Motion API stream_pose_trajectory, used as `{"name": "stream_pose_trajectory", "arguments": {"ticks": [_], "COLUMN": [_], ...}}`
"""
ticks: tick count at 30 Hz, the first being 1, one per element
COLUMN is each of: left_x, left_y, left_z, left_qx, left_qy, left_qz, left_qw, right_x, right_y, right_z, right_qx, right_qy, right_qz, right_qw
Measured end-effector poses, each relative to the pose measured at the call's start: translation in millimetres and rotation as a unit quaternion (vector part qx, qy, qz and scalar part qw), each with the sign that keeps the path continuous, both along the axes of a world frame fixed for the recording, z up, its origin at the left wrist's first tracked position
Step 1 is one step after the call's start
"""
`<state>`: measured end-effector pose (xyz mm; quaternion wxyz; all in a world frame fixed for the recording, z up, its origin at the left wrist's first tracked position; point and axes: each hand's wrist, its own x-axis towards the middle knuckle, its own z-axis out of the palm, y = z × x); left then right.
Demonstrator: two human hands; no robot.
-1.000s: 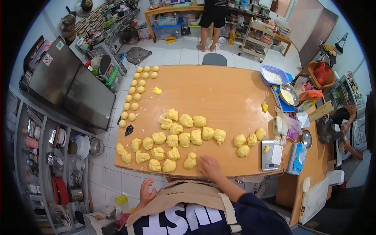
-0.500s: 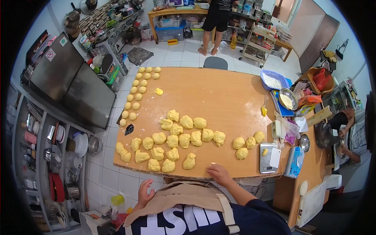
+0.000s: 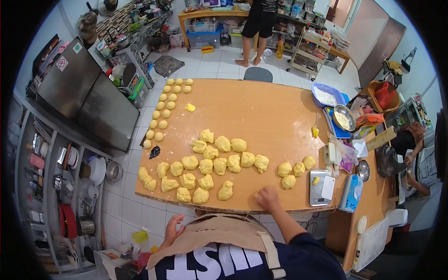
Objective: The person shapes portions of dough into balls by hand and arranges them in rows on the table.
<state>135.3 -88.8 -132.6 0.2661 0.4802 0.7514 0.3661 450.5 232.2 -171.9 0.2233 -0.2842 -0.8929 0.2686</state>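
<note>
Yellow dough pieces [image 3: 205,166], rough and lumpy, lie in a loose cluster on the near half of the large light-brown wooden worktable [image 3: 261,112]. A separate group of three similar lumps [image 3: 294,169] sits to the right of the cluster, near the small flat steel kitchen scale [image 3: 321,188], which carries one small dough scrap. Along the far left edge of the table runs a curving line of small, smooth, round dough balls [image 3: 164,110]. One stray yellow scrap [image 3: 190,107] lies apart, near the top of that line.

The right hand [image 3: 267,198] rests on the table surface close to the near edge, between the nearest dough lump [image 3: 226,190] and the group of three. Its fingers appear curled down against the wood; whether it covers a piece of dough cannot be told. The left hand [image 3: 171,231] is off the table, lowered below the near edge beside the tan apron [image 3: 219,234], with fingers loosely spread and nothing visible in its grip.

At the right end of the table stand a blue plastic tray [image 3: 328,94], a round metal bowl [image 3: 344,117] and a blue-and-white packet [image 3: 351,192]. A second person in dark shorts [image 3: 257,23] stands at the far shelving.
</note>
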Motion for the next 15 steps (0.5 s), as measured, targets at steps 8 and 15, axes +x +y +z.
{"name": "stream_pose_trajectory", "arguments": {"ticks": [8, 15], "left_x": [4.7, 9.2], "left_y": [11.9, 10.2], "left_z": [7.9, 2.4], "left_qx": [0.016, 0.000], "left_qy": [-0.010, -0.025], "left_qz": [-0.009, 0.007], "left_qw": [1.000, 1.000], "right_x": [-47.7, -22.3], "right_y": [-25.2, 23.6], "right_z": [-11.1, 1.4], "right_qx": [0.033, 0.037], "right_qy": [0.023, -0.027], "right_qz": [-0.005, -0.057], "right_qw": [0.999, 0.997]}}
